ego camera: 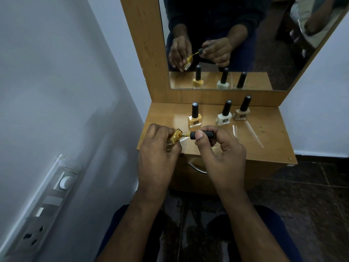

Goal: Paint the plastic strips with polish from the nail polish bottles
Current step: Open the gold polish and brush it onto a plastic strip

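Centre of frame: left hand grips the gold bottle, tipped on its side, mouth pointing toward frame right. Right hand pinches the black cap between thumb and fingers; cap's long axis lies near horizontal, brush stem aimed left into the bottle mouth. Both hands clamped on their items, close together above the front edge of the wooden shelf.

Progress: judged early. Clear plastic strips lie flat at right of centre, long axes running diagonally toward lower right (hard to see, transparent); no obvious colour on them, though I cannot be sure. Brush is at the bottle, not on a strip.

Remaining: the painting itself. Yellow bottle, white bottle and beige bottle stand upright, capped, behind.
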`<state>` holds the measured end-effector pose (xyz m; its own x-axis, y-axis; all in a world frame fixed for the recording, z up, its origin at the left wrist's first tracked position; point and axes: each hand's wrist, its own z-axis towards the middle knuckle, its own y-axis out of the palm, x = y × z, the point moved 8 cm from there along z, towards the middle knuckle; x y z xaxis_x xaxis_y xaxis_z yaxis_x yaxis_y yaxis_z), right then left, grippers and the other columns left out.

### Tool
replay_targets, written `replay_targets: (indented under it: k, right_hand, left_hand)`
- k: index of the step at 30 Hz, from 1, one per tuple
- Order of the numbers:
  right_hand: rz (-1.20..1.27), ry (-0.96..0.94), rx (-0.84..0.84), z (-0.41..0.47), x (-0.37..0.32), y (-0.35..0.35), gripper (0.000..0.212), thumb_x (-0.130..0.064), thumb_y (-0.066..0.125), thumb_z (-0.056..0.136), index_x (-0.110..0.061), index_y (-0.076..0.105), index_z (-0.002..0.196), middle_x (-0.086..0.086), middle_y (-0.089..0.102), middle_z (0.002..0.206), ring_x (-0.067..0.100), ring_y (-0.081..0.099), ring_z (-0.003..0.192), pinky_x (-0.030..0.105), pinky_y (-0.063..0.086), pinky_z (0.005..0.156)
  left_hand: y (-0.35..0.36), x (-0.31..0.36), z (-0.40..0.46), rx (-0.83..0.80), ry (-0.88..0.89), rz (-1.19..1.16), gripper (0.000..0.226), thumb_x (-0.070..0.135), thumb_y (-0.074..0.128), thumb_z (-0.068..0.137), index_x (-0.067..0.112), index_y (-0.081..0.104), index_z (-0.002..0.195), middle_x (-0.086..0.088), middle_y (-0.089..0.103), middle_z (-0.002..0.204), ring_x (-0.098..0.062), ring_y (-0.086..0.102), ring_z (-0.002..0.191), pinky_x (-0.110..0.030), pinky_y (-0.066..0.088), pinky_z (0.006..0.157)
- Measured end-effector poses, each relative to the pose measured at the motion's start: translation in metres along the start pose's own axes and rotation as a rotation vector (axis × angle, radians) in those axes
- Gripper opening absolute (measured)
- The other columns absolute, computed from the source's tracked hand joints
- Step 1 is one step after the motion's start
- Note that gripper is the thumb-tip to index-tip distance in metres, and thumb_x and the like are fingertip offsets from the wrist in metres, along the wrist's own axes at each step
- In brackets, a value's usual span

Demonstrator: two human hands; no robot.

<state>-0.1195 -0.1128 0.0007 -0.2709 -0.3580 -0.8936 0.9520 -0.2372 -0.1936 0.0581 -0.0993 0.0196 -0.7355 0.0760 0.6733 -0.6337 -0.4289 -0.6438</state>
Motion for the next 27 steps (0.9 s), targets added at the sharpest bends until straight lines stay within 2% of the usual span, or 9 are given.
replay_targets:
  k: [3,6,13,16,22,27]
  right_hand:
    - [-0.002,0.008,-0.009,0.001,0.002,0.0,0.021,-0.039,0.065,0.097,-0.022,0.075,0.105,-0.009,0.071,0.093,0.019,0.064,0.089,0.047,0.054,0.074]
    - [-0.008,0.001,-0.015,0.002,0.002,0.0,0.021,-0.038,0.065,0.097,-0.022,0.075,0.106,-0.01,0.071,0.092,0.02,0.064,0.087,0.049,0.054,0.073]
    - [-0.084,-0.061,-0.097,0.0,-0.007,0.006,0.021,-0.034,0.065,0.096,-0.02,0.074,0.109,-0.017,0.067,0.098,0.012,0.059,0.089,0.039,0.053,0.075]
    - [-0.105,-0.09,-0.142,0.0,-0.009,0.01,0.018,-0.028,0.067,0.096,-0.02,0.072,0.111,-0.019,0.066,0.101,0.009,0.057,0.091,0.035,0.051,0.078]
    - [-0.195,-0.142,-0.206,0.002,-0.007,0.011,0.024,-0.025,0.063,0.099,-0.022,0.067,0.122,-0.019,0.063,0.11,0.005,0.053,0.097,0.046,0.05,0.086]
    - [-0.387,-0.306,-0.258,0.001,-0.016,0.011,0.026,-0.031,0.053,0.101,-0.024,0.066,0.122,-0.007,0.07,0.11,0.012,0.051,0.102,0.04,0.044,0.084]
  left_hand:
    - [0.001,0.001,0.0,-0.011,0.018,0.013,0.025,0.009,0.079,0.085,0.012,0.072,0.109,0.002,0.06,0.108,-0.013,0.06,0.092,-0.027,0.051,0.07]
    - [0.004,0.004,0.0,-0.025,0.045,0.027,0.026,0.007,0.079,0.084,0.011,0.072,0.109,0.001,0.06,0.107,-0.017,0.061,0.091,-0.034,0.054,0.07]
    - [0.008,0.001,-0.002,-0.038,0.082,0.046,0.033,0.008,0.076,0.086,0.014,0.071,0.118,0.0,0.058,0.111,-0.028,0.062,0.096,-0.05,0.057,0.072]
    - [0.007,0.003,-0.002,-0.031,0.102,0.039,0.035,0.006,0.076,0.086,0.014,0.071,0.121,0.0,0.058,0.113,-0.028,0.062,0.098,-0.05,0.057,0.073]
    - [0.007,0.008,-0.002,-0.053,0.183,0.077,0.039,0.001,0.068,0.093,0.015,0.067,0.129,-0.003,0.057,0.124,-0.032,0.061,0.106,-0.049,0.057,0.077]
    - [0.01,0.017,-0.001,-0.104,0.29,0.125,0.041,-0.013,0.066,0.088,0.002,0.069,0.126,-0.013,0.063,0.12,-0.029,0.062,0.109,-0.047,0.059,0.082]
